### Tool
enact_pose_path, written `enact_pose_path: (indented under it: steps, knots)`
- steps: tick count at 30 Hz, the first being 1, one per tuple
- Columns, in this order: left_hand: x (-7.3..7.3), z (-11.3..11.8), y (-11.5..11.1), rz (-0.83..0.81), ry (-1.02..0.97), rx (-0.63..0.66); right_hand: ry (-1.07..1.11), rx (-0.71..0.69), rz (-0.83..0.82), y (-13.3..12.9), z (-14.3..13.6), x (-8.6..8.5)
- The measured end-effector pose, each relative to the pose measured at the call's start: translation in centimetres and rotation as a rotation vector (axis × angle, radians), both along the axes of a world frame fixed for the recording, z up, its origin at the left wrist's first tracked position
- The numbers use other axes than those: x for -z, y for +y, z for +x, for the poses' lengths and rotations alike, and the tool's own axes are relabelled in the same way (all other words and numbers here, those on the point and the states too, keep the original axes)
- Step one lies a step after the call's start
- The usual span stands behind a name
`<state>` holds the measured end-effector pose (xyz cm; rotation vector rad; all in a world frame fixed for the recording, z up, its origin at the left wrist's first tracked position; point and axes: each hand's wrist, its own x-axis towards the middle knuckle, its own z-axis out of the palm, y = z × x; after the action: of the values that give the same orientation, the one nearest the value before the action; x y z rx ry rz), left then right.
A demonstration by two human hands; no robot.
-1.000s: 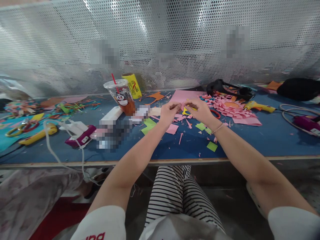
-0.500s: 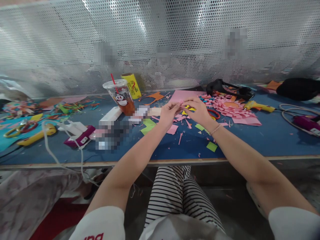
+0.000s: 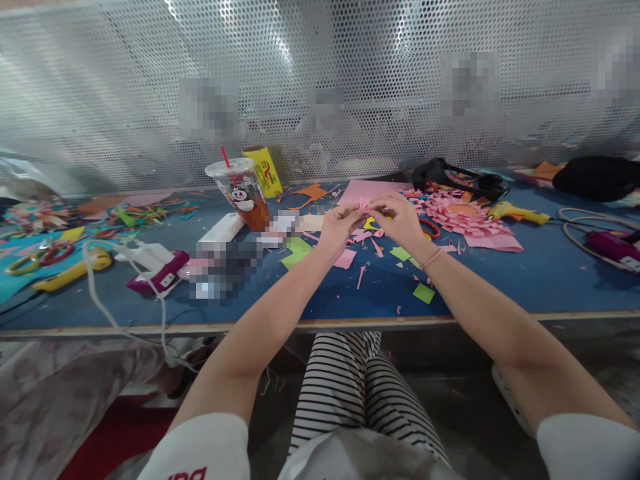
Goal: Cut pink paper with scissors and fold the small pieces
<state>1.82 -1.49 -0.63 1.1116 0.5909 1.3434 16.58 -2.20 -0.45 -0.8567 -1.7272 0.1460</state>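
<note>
A small folded pink paper piece (image 3: 365, 203) is pinched between both hands above the middle of the blue table (image 3: 370, 293). My left hand (image 3: 340, 225) grips it from the left with closed fingertips. From the right, my right hand (image 3: 397, 217) pinches the same piece with thumb and finger. Under and around the hands lie pink scraps (image 3: 345, 259), green paper squares (image 3: 424, 293) and red-handled scissors (image 3: 430, 229), partly hidden by my right hand. A layered pink paper flower (image 3: 463, 212) lies just to the right.
A drink cup (image 3: 245, 197) and a yellow can (image 3: 265, 173) stand at the back left. Glue guns (image 3: 520, 213) lie on both sides, with purple sockets (image 3: 159, 273) and cables. Black headgear (image 3: 450, 179) sits behind the flower. A perforated metal panel (image 3: 350, 67) rises behind.
The fingers of my right hand have shifted and drawn in around the pink piece, which now shows more above the fingertips. My left hand has barely moved.
</note>
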Motion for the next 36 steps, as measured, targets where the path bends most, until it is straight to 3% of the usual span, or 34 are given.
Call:
enact_pose_path:
  steps: [18,30,36]
  knots:
    - [-0.17,-0.08,0.02,-0.036,0.039,0.012,-0.013,-0.012,-0.045,0.33,0.48,-0.1]
    - [-0.19,0.0,-0.1,-0.022,0.021,0.025,0.107,-0.101,-0.195,0.63,0.6,-0.08]
    - [-0.06,0.05,-0.02,-0.006,0.047,0.002,0.055,-0.06,-0.196,0.55,0.8,-0.36]
